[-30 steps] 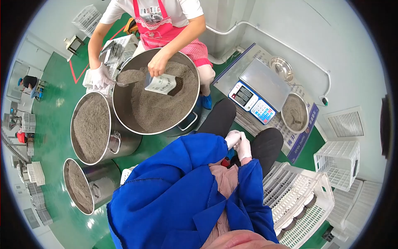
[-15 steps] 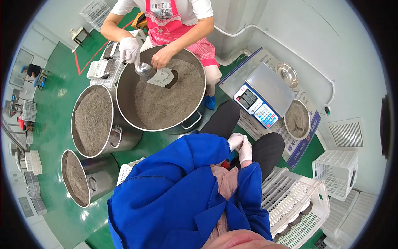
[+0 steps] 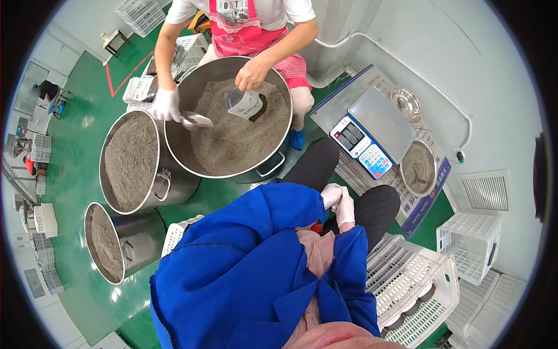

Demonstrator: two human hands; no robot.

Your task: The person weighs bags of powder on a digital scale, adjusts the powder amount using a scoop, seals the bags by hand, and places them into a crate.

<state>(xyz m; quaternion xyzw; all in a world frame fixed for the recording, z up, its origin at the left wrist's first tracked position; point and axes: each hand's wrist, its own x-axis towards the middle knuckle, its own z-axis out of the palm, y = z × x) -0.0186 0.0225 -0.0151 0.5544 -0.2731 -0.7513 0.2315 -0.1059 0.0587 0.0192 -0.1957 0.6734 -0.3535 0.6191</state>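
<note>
White gloves cover both my hands, which rest together between my knees. My left hand (image 3: 332, 196) lies against my right hand (image 3: 346, 210), fingers curled in; whether anything is inside them is hidden. Beyond my knees stands a digital scale (image 3: 360, 146) with a bare metal plate. Across from me a co-worker in a pink apron (image 3: 250, 38) holds a metal scoop (image 3: 196, 120) in a gloved hand and a small printed bag (image 3: 246, 106) in a bare hand, both over a large steel pot (image 3: 170, 152) of grey-brown granular material.
Two more filled steel pots (image 3: 181, 192) (image 3: 142, 241) stand at the left. A metal bowl (image 3: 431, 174) with material and a scoop sits right of the scale, near a shiny empty dish (image 3: 406, 104). White crates (image 3: 447, 279) stand at the lower right.
The co-worker's scoop has moved away from the bag, down and left over the material. The bag has shifted right. My hands stay together in my lap.
</note>
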